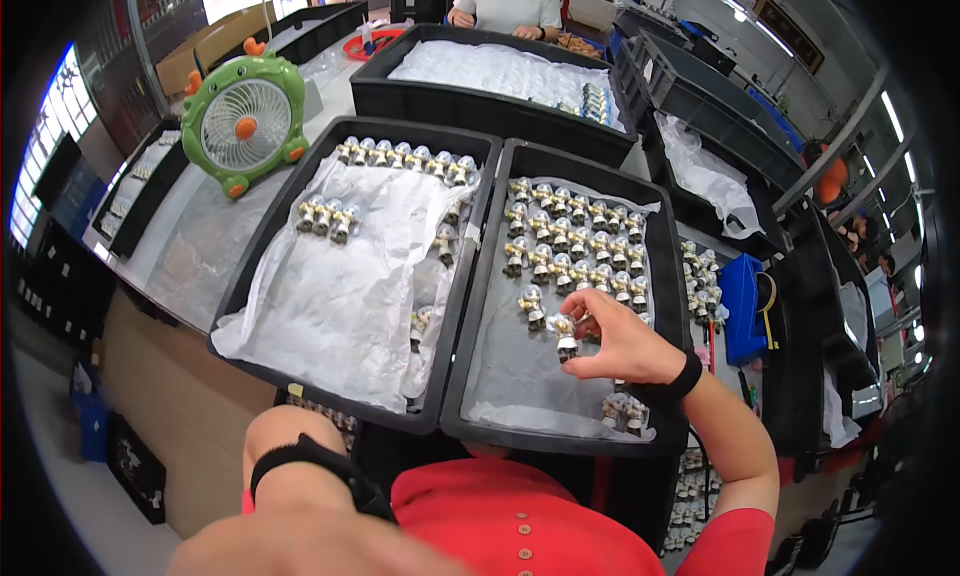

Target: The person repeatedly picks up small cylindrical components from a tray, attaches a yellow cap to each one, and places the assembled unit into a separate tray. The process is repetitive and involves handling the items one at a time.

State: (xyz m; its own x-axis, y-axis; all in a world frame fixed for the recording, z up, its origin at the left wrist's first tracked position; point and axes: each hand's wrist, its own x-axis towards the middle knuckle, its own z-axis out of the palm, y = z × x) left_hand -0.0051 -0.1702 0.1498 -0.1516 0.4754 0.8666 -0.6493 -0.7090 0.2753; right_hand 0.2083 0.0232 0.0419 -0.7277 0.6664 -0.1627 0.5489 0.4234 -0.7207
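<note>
My right hand [628, 344] is over the right black tray [452, 396], thumb and fingers closed on a small figurine [564, 338] with a clear dome-like head, white and gold body and dark base. The figurine is upright. Just behind it stands another figurine [532, 306], at the near end of several rows of the same kind. Two or more lie at the tray's near right corner, partly behind my wrist. My left hand [305, 548] is raised close to the camera at the lower edge, blurred, its fingers not visible; a black band is round that wrist.
The left black tray [268, 251], lined with white sheet, holds figurines along its far and right sides and a small cluster [328, 218]. A green fan [245, 126] stands left. Beyond are a larger tray [480, 94] and a person [505, 6]. A blue bin [742, 311] is at right.
</note>
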